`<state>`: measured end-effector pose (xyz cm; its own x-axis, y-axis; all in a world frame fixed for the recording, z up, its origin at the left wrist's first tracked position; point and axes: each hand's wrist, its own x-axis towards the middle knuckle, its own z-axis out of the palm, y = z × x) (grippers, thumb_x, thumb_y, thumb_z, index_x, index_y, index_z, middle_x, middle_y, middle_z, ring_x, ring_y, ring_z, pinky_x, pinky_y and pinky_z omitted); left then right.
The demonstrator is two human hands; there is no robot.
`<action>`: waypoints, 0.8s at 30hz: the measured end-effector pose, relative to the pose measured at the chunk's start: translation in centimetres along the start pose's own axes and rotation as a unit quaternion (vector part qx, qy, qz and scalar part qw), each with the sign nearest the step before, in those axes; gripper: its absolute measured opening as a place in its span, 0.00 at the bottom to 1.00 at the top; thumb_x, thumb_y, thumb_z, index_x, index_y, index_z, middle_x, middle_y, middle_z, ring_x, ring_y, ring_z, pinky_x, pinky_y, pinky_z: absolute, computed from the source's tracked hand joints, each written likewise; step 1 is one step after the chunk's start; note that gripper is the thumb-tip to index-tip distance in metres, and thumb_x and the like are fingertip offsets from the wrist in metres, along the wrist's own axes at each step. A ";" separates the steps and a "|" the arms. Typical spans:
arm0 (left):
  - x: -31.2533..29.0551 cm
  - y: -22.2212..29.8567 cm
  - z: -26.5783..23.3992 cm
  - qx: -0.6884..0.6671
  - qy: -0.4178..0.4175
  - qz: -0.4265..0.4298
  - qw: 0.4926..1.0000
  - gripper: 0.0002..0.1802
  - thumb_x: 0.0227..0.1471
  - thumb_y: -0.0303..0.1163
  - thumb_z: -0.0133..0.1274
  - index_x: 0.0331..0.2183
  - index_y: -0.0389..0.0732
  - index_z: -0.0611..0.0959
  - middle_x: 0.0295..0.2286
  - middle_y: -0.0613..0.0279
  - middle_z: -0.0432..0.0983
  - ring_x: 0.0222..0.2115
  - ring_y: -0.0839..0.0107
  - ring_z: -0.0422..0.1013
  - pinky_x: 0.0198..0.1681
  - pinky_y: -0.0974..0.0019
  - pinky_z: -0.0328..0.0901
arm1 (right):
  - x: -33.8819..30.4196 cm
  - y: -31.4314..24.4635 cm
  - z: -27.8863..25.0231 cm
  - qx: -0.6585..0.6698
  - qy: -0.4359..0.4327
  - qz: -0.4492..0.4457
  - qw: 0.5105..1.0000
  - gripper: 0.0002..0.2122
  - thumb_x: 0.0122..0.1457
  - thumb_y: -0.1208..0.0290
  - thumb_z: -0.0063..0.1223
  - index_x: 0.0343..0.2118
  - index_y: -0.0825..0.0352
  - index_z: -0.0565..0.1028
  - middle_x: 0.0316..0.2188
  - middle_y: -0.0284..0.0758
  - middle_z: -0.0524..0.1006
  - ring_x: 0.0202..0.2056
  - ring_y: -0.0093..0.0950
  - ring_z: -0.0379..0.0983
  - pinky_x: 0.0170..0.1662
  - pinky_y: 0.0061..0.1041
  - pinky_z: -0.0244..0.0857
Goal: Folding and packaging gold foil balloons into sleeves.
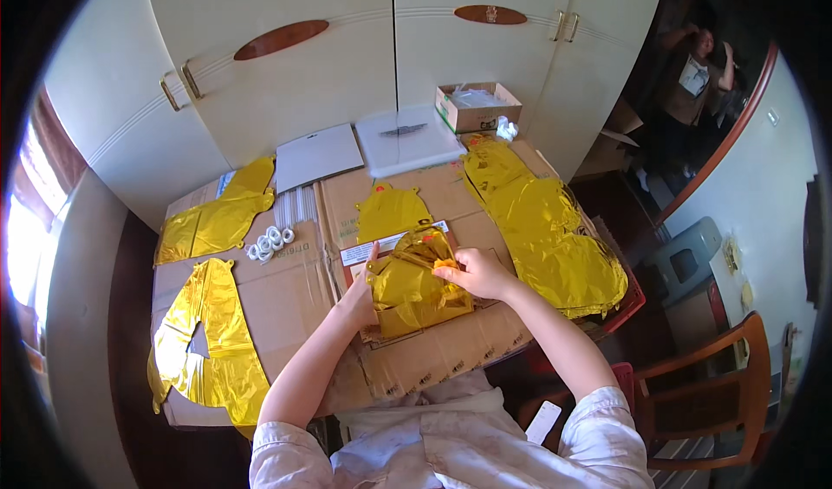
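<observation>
My left hand (357, 297) grips the left edge of a flat, folded gold foil balloon (403, 285), its fingers partly hidden behind the foil. At the balloon's right side my right hand (478, 274) pinches a crumpled part that looks orange. Beneath it lies a flat printed card or package (354, 253) with a white strip and reddish edge. Just beyond, another gold foil piece (392, 212) lies flat. More gold foil balloons rest on the left: an upper one (217, 216) and a curved one (230, 350). A large stack of gold foil (555, 238) covers the right side.
Cardboard (299, 294) covers the table. Several small white rolls (270, 243) sit left of centre. Along the back are a white panel (318, 161), a translucent plastic sheet or lid (412, 147) and an open box (478, 116). A wooden chair (752, 376) stands right; a person (698, 77) is in the doorway.
</observation>
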<state>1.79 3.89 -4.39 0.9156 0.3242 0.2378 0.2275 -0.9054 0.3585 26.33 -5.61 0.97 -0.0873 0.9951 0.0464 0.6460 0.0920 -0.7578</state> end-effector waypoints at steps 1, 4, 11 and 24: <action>0.0 0.1 -0.1 -0.027 -0.002 -0.015 1.000 0.35 0.46 0.48 0.56 0.57 0.56 0.72 0.58 0.66 0.65 0.62 0.59 0.55 0.65 0.33 0.32 | 0.6 -0.1 -0.1 -0.008 -0.015 -0.003 1.000 0.21 0.58 0.53 0.58 0.23 0.70 0.71 0.16 0.42 0.73 0.18 0.36 0.69 0.24 0.36 0.59; 0.2 0.5 -0.4 0.004 0.002 -0.011 1.000 0.34 0.46 0.49 0.57 0.56 0.56 0.73 0.57 0.66 0.66 0.62 0.58 0.55 0.65 0.33 0.32 | 1.2 1.1 0.7 -0.004 0.027 -0.075 0.997 0.22 0.59 0.51 0.56 0.24 0.70 0.70 0.18 0.45 0.73 0.21 0.38 0.71 0.27 0.39 0.61; -0.2 0.0 0.1 -0.020 0.018 0.004 1.000 0.34 0.44 0.51 0.57 0.55 0.56 0.75 0.57 0.65 0.67 0.62 0.60 0.56 0.65 0.33 0.31 | -2.0 2.4 -0.1 -0.011 -0.025 -0.081 0.996 0.36 0.58 0.50 0.58 0.62 0.68 0.60 0.35 0.40 0.74 0.37 0.34 0.70 0.44 0.33 0.65; -0.1 0.3 -0.3 -0.059 0.016 -0.013 0.998 0.30 0.48 0.48 0.56 0.54 0.52 0.76 0.55 0.63 0.69 0.61 0.58 0.57 0.68 0.43 0.35 | -2.0 1.4 1.9 -0.135 0.034 -0.134 0.981 0.34 0.56 0.63 0.60 0.64 0.61 0.56 0.35 0.38 0.73 0.39 0.36 0.68 0.46 0.37 0.62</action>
<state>1.65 3.63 -4.04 0.8983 0.3579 0.2548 0.2093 -0.8586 0.4679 25.99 -7.55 -1.45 -0.2368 0.9331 0.2706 0.7848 0.3479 -0.5128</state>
